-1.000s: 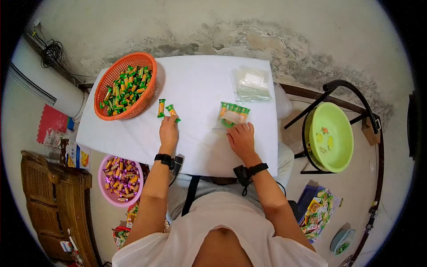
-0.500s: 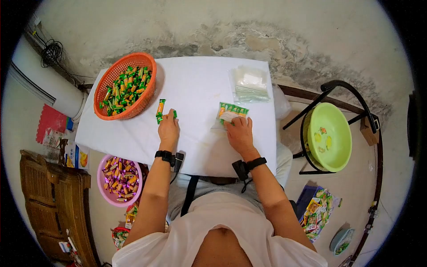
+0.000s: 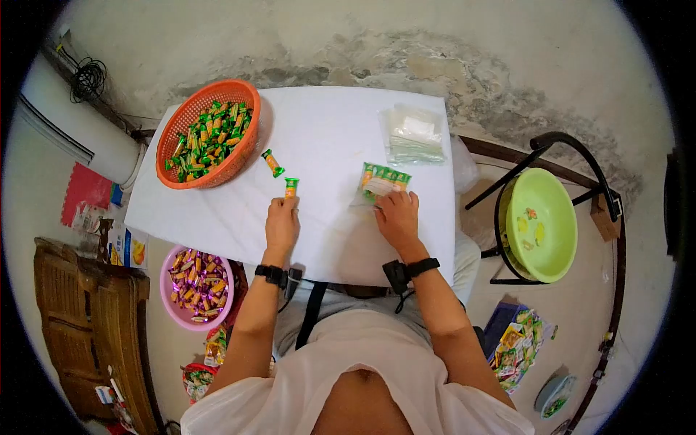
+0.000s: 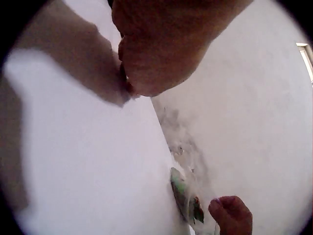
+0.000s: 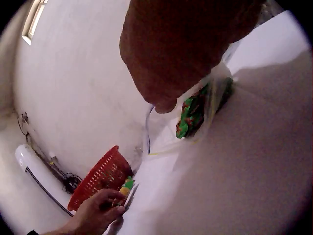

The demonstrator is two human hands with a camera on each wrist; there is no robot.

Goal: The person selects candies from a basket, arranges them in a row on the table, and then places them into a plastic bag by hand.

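My left hand (image 3: 281, 226) pinches a green-and-orange wrapped snack bar (image 3: 291, 187) by its near end, low over the white table; the right wrist view also shows this bar (image 5: 127, 186) at the fingertips. Another wrapped bar (image 3: 273, 163) lies just beyond, toward the basket. My right hand (image 3: 398, 219) grips the near edge of a clear plastic bag (image 3: 360, 194), with several such bars (image 3: 388, 175) lying side by side inside. Close up, the bag's loose film (image 5: 215, 93) hangs below the right hand (image 5: 171, 58), and the fingers partly cover the bag.
An orange basket (image 3: 250, 148) full of the same bars stands at the table's (image 3: 326, 130) back left. Stacked clear bags (image 3: 415, 134) lie back right. Below left is a pink basin (image 3: 168, 308) of purple-wrapped bars; a green basin (image 3: 558, 225) sits on a black-framed stand at right.
My left hand has drawn back toward me with one bar between its fingers. The other bar has turned and sits apart from it. My right hand stays at the bag.
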